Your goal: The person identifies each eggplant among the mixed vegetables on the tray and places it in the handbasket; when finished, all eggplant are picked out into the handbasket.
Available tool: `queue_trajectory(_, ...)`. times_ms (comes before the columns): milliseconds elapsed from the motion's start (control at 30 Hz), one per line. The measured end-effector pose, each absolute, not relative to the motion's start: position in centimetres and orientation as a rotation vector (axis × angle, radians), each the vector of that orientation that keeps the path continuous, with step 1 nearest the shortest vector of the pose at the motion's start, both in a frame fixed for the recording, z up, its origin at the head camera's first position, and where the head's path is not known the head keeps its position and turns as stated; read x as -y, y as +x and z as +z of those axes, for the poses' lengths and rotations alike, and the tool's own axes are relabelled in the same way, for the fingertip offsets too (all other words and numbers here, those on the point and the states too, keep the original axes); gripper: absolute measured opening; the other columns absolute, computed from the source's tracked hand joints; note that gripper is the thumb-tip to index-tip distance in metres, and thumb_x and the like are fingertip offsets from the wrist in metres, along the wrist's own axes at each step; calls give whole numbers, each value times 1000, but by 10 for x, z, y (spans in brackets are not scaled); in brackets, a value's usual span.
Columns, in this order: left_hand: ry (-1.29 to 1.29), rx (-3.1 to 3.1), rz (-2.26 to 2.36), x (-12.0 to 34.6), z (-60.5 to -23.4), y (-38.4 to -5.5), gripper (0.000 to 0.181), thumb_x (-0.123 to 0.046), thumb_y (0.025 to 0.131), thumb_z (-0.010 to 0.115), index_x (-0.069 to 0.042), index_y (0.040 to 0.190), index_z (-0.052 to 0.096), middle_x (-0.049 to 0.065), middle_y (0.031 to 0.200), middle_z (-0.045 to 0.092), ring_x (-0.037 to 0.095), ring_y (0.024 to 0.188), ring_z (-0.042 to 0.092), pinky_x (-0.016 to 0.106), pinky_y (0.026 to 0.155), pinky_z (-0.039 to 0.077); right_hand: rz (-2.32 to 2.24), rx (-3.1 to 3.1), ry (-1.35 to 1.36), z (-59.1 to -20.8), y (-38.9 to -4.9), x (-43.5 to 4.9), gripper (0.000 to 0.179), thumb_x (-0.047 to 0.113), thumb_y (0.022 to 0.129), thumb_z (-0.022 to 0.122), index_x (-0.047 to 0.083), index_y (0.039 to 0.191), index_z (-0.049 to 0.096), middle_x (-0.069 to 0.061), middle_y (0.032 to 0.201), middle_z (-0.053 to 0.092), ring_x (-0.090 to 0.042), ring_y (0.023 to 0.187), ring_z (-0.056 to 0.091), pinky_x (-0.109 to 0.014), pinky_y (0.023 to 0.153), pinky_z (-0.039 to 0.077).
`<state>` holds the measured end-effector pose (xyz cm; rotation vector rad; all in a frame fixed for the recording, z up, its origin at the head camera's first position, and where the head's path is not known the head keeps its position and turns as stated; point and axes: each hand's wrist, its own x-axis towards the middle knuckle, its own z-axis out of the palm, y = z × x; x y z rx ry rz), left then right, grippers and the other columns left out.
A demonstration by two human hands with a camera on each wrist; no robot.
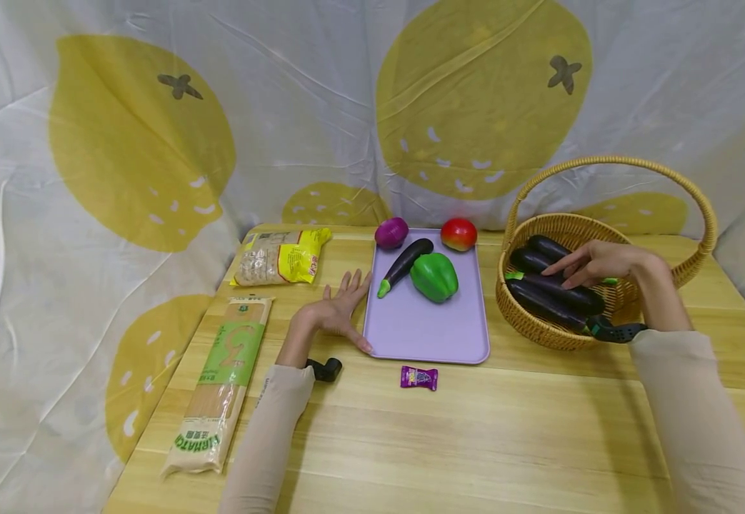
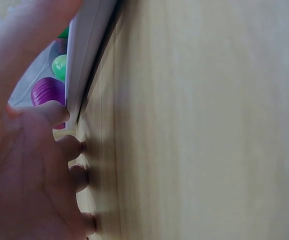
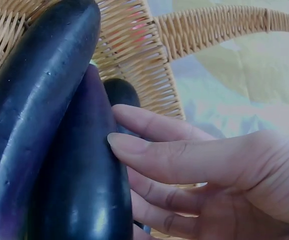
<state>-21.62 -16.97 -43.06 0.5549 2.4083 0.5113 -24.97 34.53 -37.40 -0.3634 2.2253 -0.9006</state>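
Note:
My left hand (image 1: 336, 308) lies with fingers spread at the left edge of a lilac tray (image 1: 404, 335), its thumb by the near left corner. On the tray are a small eggplant (image 1: 406, 265) and a green bell pepper (image 1: 434, 277); a purple onion (image 1: 391, 233) and a red round fruit or vegetable (image 1: 458, 234) sit at its far corners. My right hand (image 1: 603, 263) reaches into a wicker basket (image 1: 533, 328) of several eggplants. In the right wrist view, its thumb and fingertips touch the side of one dark eggplant (image 3: 84, 165), with no grip around it.
A yellow-and-clear food bag (image 1: 278, 258) lies at the back left, with a long pack of noodles (image 1: 221, 378) nearer the front. A purple wrapped candy (image 1: 419, 378) lies before the tray. The basket's tall handle (image 1: 610, 160) arches over the right wrist's side.

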Motion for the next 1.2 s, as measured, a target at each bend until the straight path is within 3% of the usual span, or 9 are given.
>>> queue_trajectory(133, 553, -2411, 505, 170, -431, -217, 149, -52, 71, 93, -19, 165, -17, 14, 171, -27, 33, 158, -29, 67, 125, -17, -881, -2249, -332, -371, -249, -341, 47, 7, 96, 71, -3, 140, 62, -2, 82, 49, -5, 58, 36, -22, 57, 40)
queue_trajectory(300, 550, -2413, 491, 170, -431, -217, 149, -53, 71, 93, -20, 165, -17, 13, 171, -27, 32, 158, -29, 66, 125, -17, -850, -2304, -322, -364, -245, -337, 47, 11, 97, 71, -2, 141, 62, -9, 100, 63, -6, 59, 39, -23, 58, 41)
queue_trajectory(533, 549, -2420, 470, 171, -432, -218, 149, -55, 71, 92, -21, 165, -18, 12, 171, -27, 32, 158, -28, 66, 126, -16, -768, -2414, -565, -340, -237, -314, 44, 19, 102, 66, 1, 142, 61, -17, 127, 72, -2, 97, 65, -21, 76, 54)
queue_trajectory(767, 568, -2421, 472, 172, -434, -218, 149, -56, 70, 92, -21, 165, -18, 14, 170, -28, 33, 158, -28, 67, 125, -16, -897, -2397, -731, -324, -231, -259, 41, 24, 102, 67, 15, 143, 64, -9, 134, 71, -10, 110, 69, -21, 88, 56)
queue_trajectory(900, 569, -2421, 481, 172, -436, -219, 149, -56, 70, 92, -21, 165, -17, 14, 171, -27, 33, 158, -28, 67, 125, -16, -937, -2482, -827, -333, -238, -222, 44, 29, 100, 71, 25, 143, 64, -2, 145, 64, -21, 130, 61, -37, 104, 53)
queue_trajectory(1033, 572, -2416, 488, 172, -437, -218, 149, -55, 70, 92, -21, 165, -17, 14, 171, -27, 33, 158, -28, 67, 125, -16, -995, -2499, -903, -351, -246, -187, 54, 29, 97, 74, 22, 148, 59, -9, 154, 56, -34, 145, 46, -58, 117, 41)
queue_trajectory(1200, 575, -2416, 490, 173, -436, -218, 148, -55, 71, 92, -20, 165, -17, 14, 171, -27, 33, 158, -28, 67, 125, -16, -1044, -2472, -984, -372, -255, -153, 60, 22, 96, 75, 12, 151, 55, -19, 159, 47, -41, 149, 40, -64, 120, 35)
